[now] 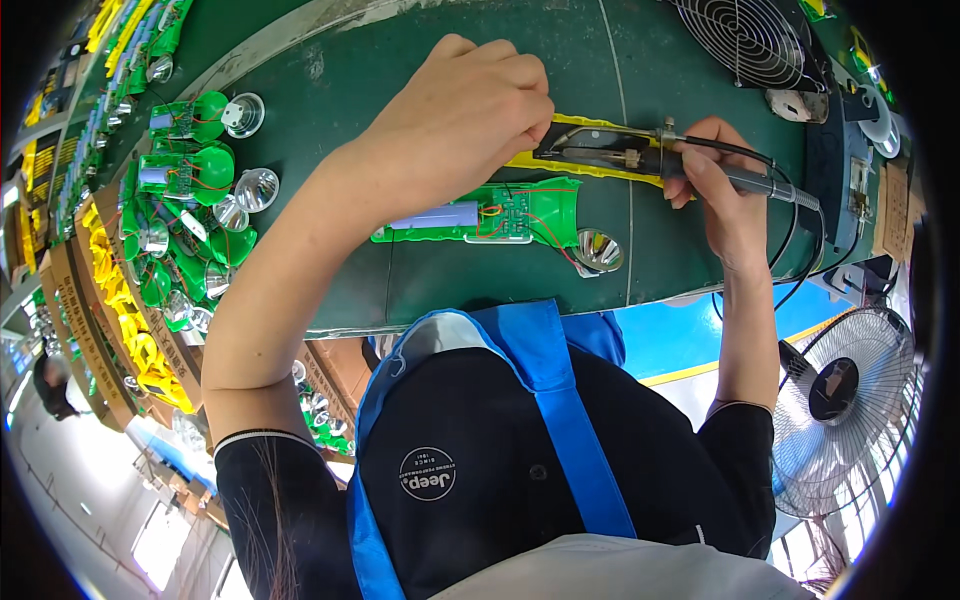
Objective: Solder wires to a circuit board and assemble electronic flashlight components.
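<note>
Yellow parts [140,310]: heaped in a cardboard box [88,335], at eight o'clock from the left hand [470,120].
Green lamp halves [190,185]: bunched on the green bench [450,280] with shiny reflectors, between eight and nine o'clock from the same hand.
Left hand: folded, fingers together, against the left end of the yellow housing [600,172]; fingertips hidden, so cannot tell what, if anything, is pinched.
Green housing [562,200]: lying open at six o'clock from the left hand, partly covered by the forearm; fitted with a violet battery [440,215], a circuit board [515,210] and red wires.
Loose reflector [600,250]: just beside the right end of the green housing, at eight o'clock from the right hand [720,185].
Yellow housing: set lengthwise between both hands, between three and four o'clock from the left, between nine and ten from the right.
Soldering iron [655,160]: held over the yellow housing, pointing to nine o'clock.
Right hand: clamped on the iron's handle, thumb and fingers around it.
Round fan guard [745,40]: at twelve o'clock from the right hand.
Floor fan [845,390]: at five o'clock from there.
</note>
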A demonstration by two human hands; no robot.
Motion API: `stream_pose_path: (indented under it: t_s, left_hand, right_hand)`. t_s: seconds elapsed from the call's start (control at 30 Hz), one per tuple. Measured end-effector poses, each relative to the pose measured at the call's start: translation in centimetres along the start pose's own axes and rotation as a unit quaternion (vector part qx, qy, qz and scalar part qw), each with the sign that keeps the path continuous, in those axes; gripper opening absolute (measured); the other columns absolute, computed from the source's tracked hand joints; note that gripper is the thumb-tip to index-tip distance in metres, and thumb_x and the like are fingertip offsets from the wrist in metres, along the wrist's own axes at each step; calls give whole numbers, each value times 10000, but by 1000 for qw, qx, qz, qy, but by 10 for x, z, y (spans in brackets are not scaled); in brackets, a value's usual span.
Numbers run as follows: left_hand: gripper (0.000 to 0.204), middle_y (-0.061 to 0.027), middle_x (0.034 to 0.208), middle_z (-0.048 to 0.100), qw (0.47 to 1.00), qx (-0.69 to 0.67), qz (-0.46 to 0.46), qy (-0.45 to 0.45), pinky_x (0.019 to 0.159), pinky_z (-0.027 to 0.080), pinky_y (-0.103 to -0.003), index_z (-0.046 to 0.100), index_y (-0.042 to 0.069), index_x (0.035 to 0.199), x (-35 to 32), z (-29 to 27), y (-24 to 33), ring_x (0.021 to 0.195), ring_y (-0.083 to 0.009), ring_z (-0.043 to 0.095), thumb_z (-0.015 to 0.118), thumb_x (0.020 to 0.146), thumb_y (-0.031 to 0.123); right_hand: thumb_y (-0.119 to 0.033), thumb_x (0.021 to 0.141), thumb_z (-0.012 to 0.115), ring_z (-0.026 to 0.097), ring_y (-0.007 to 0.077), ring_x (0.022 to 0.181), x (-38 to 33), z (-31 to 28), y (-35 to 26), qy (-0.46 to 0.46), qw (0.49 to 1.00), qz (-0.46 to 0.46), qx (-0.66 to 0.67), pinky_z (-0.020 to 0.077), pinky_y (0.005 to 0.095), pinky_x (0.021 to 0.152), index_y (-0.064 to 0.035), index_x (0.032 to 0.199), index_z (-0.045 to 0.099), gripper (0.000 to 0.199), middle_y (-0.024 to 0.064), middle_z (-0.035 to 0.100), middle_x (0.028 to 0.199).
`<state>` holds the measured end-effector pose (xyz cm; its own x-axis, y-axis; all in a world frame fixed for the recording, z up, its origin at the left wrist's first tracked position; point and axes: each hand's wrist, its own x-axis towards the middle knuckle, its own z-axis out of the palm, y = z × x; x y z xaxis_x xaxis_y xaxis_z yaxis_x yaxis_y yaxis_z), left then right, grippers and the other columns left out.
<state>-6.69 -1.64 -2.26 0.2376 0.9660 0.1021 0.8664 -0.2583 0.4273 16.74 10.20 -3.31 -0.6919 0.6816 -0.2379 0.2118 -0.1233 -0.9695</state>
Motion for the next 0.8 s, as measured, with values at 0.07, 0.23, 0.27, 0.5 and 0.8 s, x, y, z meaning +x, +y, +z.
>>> stream_pose_path:
  t_s: [0.07,0.23,0.27,0.5,0.8]
  left_hand:
    - [42,-23,822,555,1000,-1,1,6,800,366,-341,615,97,738,0,1,-1,866,-192,516,603,774,117]
    - [46,-30,786,552,1000,10,13,20,794,366,-343,603,89,722,1,1,-3,848,-192,529,588,762,109]
    - [46,-30,786,552,1000,10,12,20,794,366,-343,603,89,722,1,0,-2,848,-192,529,588,762,109]
    - [70,-17,885,540,1000,9,0,-17,831,338,-356,548,79,760,1,-1,-1,881,-198,513,617,755,88]
    - [71,-10,879,530,999,31,-3,-22,829,329,-360,547,86,759,1,-2,1,868,-190,507,618,753,92]
  right_hand:
    - [-192,836,581,560,96,564,1,-2,1,-7,1000,2,-8,434,193,503,12,885,526,217,73,591,664]
    - [-185,835,583,565,95,552,3,-1,1,-14,1000,0,-14,443,190,496,12,885,529,210,77,593,664]
    - [-178,833,584,566,95,548,3,-1,1,-18,1000,-5,-19,445,191,496,12,885,530,204,77,593,663]
    - [-145,826,592,577,97,559,0,2,-1,-7,1000,-3,-26,459,199,504,16,893,536,184,69,589,661]
    - [-191,842,571,575,137,564,-8,-8,9,1,999,-26,19,466,240,535,19,928,515,234,94,585,671]
